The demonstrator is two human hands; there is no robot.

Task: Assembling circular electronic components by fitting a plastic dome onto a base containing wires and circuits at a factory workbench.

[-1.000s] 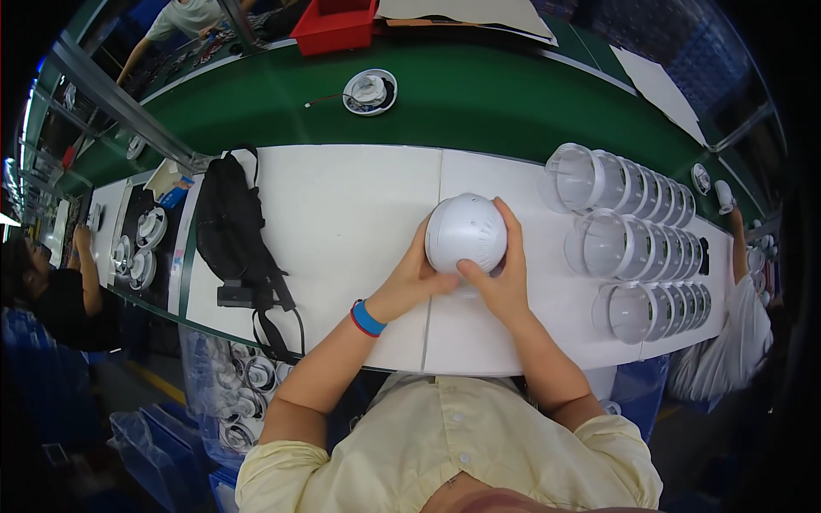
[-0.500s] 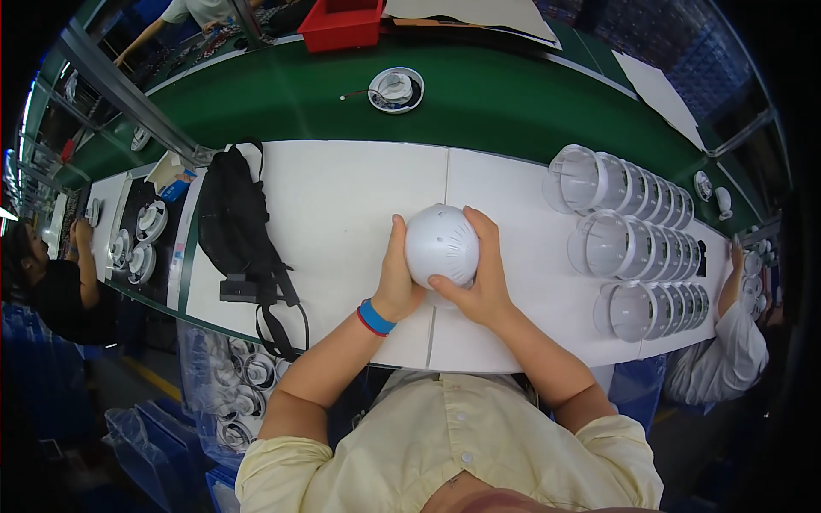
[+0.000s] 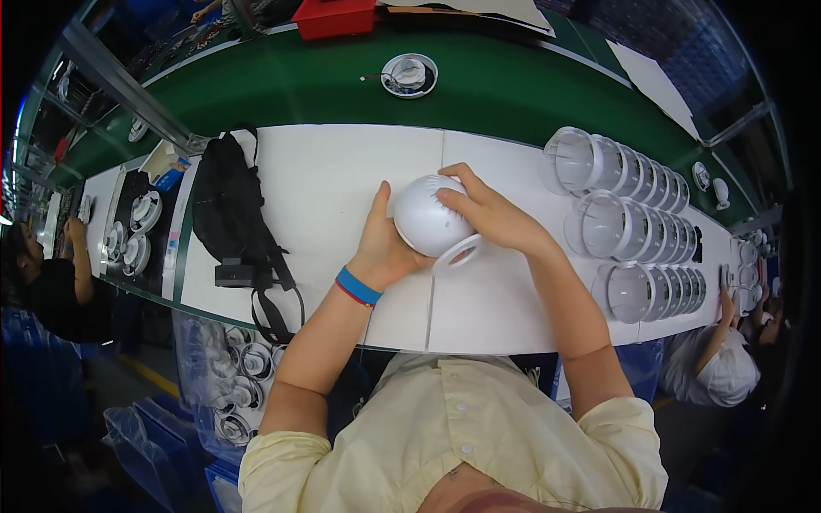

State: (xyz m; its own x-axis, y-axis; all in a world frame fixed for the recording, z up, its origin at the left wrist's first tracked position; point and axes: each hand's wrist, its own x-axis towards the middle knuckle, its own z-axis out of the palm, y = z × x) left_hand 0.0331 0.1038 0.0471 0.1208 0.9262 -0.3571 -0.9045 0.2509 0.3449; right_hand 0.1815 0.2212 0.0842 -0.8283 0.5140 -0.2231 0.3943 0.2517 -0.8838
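A glossy white ball-shaped housing [image 3: 425, 215] with small slots and holes is held over the white worktop in front of my chest. My left hand [image 3: 381, 244] cups it from the left and below, its thumb standing up beside the shell. Across the upper right side lies my right hand [image 3: 489, 209], fingers bent over the slotted part. A white ring-shaped part [image 3: 457, 255] sticks out at the lower right of the ball, next to my right wrist. Whether the ring is joined to the ball I cannot tell.
Three rows of clear cups with white rims [image 3: 616, 227] stand at the right. A black bag [image 3: 229, 201] with straps lies at the left. Beyond the worktop, a green belt [image 3: 325, 84] carries an opened white unit [image 3: 410, 75] with a wire. Co-workers sit at both sides.
The ball has been turned, so its slots now face up and right and the ring shows. My right hand has moved from its right side over its top.
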